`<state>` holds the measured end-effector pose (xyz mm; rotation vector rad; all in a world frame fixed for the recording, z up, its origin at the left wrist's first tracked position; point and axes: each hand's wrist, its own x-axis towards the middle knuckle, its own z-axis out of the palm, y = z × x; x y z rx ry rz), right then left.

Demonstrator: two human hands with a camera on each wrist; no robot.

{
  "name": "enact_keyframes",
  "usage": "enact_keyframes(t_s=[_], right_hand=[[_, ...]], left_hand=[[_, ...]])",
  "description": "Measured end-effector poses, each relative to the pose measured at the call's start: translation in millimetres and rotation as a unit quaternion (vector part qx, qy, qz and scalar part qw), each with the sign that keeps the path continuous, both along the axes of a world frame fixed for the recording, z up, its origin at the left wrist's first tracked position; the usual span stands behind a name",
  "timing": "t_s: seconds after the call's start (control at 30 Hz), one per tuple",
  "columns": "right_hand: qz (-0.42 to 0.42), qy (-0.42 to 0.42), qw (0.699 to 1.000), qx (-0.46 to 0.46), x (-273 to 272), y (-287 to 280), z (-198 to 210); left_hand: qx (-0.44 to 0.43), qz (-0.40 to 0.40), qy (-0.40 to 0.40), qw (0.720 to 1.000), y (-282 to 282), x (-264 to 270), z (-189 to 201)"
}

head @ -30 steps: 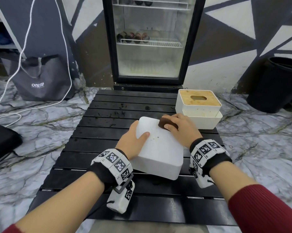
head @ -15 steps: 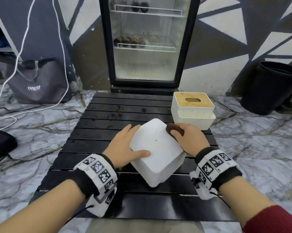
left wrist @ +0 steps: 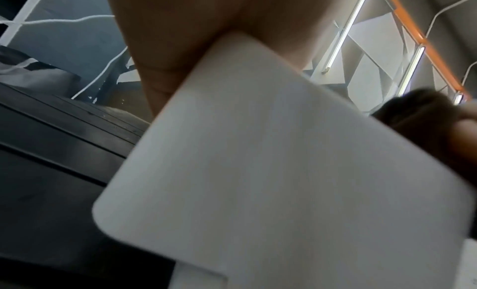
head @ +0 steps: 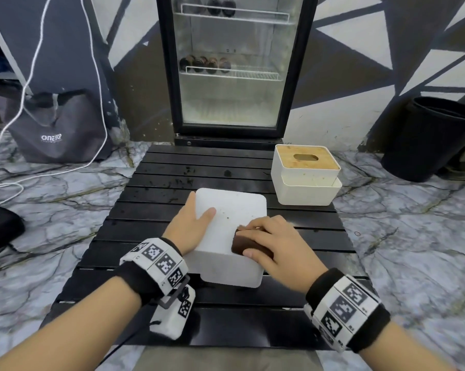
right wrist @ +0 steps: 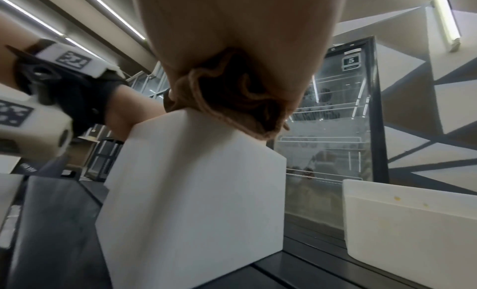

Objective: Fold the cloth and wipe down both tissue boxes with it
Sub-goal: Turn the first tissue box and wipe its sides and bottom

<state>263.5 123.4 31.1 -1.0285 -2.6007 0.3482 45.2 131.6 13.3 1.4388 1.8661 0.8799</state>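
White tissue box (head: 227, 231), plain bottom face up, few dark specks on it, rounded corners; sat mid-frame on black slatted table (head: 172, 180). Brown cloth (head: 246, 243) bunched into a thick pad, pressed on the box's near-right top edge under right hand (head: 275, 246); fingers (head: 255, 226) laid together, curled over the cloth, thumb along its near side. Left hand (head: 190, 227) braced against the box's left side, fingers straight and close together along the far-left edge, thumb flat on top.

Second tissue box (head: 305, 174), wooden lid with oval slot, stood upper right of the first, near the table's right edge, well apart from both hands. Bare slats left of and behind the held box; near edge of table at lower frame, just under the wrists. Glass-door fridge (head: 230, 62) beyond the table's far edge, black bin (head: 429, 137) at right, grey bag (head: 57, 124) at upper left.

Right wrist view alone showed cloth folds (right wrist: 232, 101) gathered under the palm and overhanging the box corner, plus yellowish spots on the second box's side (right wrist: 410, 222). Left wrist view, blurred: box wall (left wrist: 271, 171) filling the frame, palm against its upper edge, cloth dark at right.
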Motion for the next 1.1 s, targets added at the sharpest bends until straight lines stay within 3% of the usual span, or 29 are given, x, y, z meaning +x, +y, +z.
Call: enact_keyframes(t_s=[0.17,0.7,1.1], right_hand=[[0.013,0.004,1.0,-0.005,-1,4,-3],[-0.091,0.055,0.994,0.013,-13,83,-13],[-0.125,0.013,0.992,0.012,-18,95,3]], left_hand=[[-0.022,-0.024,0.064,0.997,3,-2,1],[-0.012,-0.018,0.064,0.998,3,-2,-3],[-0.014,-0.017,0.047,0.999,4,-2,-4]])
